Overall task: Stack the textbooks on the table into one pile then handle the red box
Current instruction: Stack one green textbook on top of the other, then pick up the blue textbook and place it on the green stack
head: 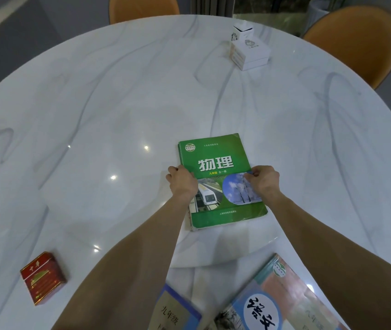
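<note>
A green textbook (216,163) lies flat on the white marble table (108,96), a little right of centre. My left hand (182,181) grips its left edge and my right hand (262,179) pinches its right edge, fingers curled over the cover. Two more textbooks lie near the front edge: a blue-bordered one (174,313) partly under my left forearm, and a pink and blue one (275,298) under my right forearm. The red box (43,278) stands at the front left, apart from both hands.
A white box (249,50) with a smaller white box behind it sits at the far right of the table. Orange chairs (356,41) stand behind the table at the back and back right.
</note>
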Available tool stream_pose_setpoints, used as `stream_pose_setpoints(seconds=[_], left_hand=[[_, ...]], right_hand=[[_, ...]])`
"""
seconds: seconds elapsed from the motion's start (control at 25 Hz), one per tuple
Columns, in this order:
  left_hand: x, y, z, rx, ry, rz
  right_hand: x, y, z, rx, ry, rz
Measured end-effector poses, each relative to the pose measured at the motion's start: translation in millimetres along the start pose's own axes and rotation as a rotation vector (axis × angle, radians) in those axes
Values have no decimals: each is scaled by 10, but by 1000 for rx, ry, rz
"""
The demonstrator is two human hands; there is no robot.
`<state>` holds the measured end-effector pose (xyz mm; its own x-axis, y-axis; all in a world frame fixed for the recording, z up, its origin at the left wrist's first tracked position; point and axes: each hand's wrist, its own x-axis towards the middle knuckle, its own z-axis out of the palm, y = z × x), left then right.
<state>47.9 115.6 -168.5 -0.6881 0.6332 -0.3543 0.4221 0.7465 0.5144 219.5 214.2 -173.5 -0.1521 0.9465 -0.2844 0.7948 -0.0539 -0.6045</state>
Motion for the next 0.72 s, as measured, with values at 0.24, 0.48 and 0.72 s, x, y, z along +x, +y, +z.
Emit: stream_pose_setpoints(seconds=[0.24, 0.48, 0.72], left_hand=[[-165, -131, -151, 67, 1, 76], [-468, -545, -504, 282, 113, 213], [-886, -959, -777, 325, 199, 237]], right_hand=[[-199, -116, -50, -205, 11, -70], [-718, -398, -83, -453, 0, -373], [-1367, -667, 171, -487, -33, -630]])
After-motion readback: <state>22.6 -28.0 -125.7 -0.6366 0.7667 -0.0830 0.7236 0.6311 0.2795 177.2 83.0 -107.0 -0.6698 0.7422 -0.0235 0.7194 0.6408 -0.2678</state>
